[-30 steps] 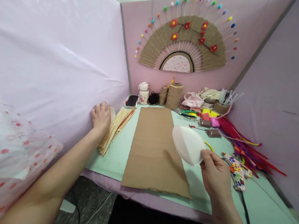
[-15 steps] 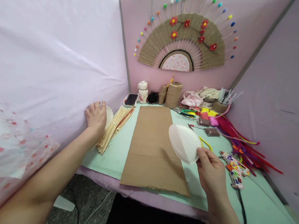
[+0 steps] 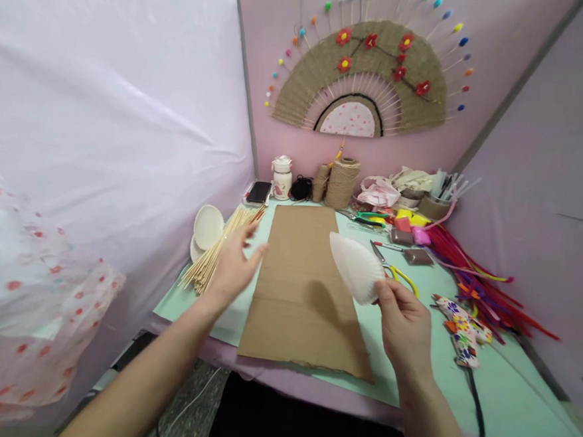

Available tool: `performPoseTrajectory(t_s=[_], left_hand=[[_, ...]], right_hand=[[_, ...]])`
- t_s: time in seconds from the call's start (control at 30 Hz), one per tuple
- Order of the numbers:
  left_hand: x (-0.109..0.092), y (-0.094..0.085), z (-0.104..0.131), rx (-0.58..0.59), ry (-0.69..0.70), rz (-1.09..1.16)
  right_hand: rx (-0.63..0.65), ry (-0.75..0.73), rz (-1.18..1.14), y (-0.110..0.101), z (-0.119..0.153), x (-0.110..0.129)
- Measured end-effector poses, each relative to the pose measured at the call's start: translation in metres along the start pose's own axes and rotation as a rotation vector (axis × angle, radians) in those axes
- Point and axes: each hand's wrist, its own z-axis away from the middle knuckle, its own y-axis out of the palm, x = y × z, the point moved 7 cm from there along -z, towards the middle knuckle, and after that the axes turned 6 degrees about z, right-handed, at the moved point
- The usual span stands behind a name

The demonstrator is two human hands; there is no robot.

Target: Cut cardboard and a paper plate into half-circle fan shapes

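Note:
A white fluted paper plate [image 3: 356, 270] is pinched at its lower right edge by my right hand [image 3: 406, 323], tilted above the right edge of a brown cardboard sheet [image 3: 304, 286]. My left hand [image 3: 236, 261], slightly blurred, hovers with fingers apart and nothing in it, between the cardboard and a bundle of thin wooden sticks [image 3: 201, 275]. Two white round pieces [image 3: 208, 227] lean by the left wall, beside the sticks. Yellow-handled scissors [image 3: 401, 279] lie behind my right hand, partly hidden.
Twine spools [image 3: 342, 183], a white bottle [image 3: 282, 178] and a phone [image 3: 258, 193] stand or lie at the back. Clay packets [image 3: 417, 256], red pipe cleaners [image 3: 461, 263] and a flower-patterned glue gun [image 3: 466, 330] with a cord are on the right. A decorated fan [image 3: 366, 77] hangs behind.
My left hand has moved right, away from the wall and the white round pieces, over the sticks' right side. The plate in my right hand has shifted slightly left and turned more edge-on.

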Motion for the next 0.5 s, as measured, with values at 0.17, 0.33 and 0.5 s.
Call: performPoseTrajectory(t_s=[0.17,0.33,0.5], left_hand=[[-0.002,0.108,0.056,0.57,-0.798,1.098],[0.01,0.112,0.053,0.318,-0.883,1.175],[0.009,0.106,0.059,0.352,-0.764,1.211]], right_hand=[[0.167,-0.547,0.189,0.027,0.013,0.05],[0.196,-0.693,0.351,0.037,0.028,0.044],[0.148,-0.386,0.128,0.026,0.019,0.016]])
